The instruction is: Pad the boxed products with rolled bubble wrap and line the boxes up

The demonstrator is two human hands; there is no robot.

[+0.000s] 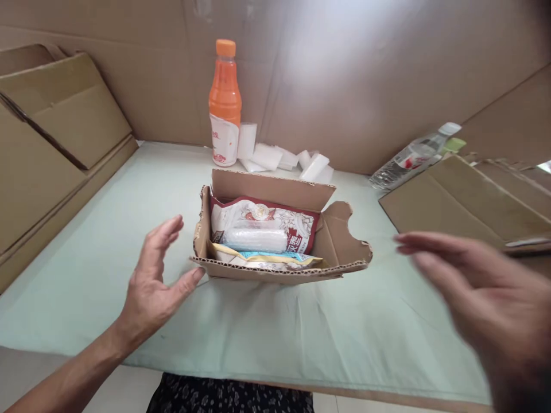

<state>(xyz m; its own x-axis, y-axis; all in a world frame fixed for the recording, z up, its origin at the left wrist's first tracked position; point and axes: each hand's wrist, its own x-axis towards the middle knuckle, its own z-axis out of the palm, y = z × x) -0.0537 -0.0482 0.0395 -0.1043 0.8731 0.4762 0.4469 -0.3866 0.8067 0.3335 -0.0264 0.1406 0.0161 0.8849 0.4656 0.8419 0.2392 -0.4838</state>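
Pale green bench (86,275) before a cardboard wall (142,69); left hand (150,289) and right hand (491,292), thumbs parted from fingers, flank a carton (271,189)

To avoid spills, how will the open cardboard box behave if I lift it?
The cardboard box may flex, since its corrugated walls have ragged edges. Tipped, it could spill the red packet and clear plastic bundle, as its top is open. The box's flat sides make rolling unlikely.
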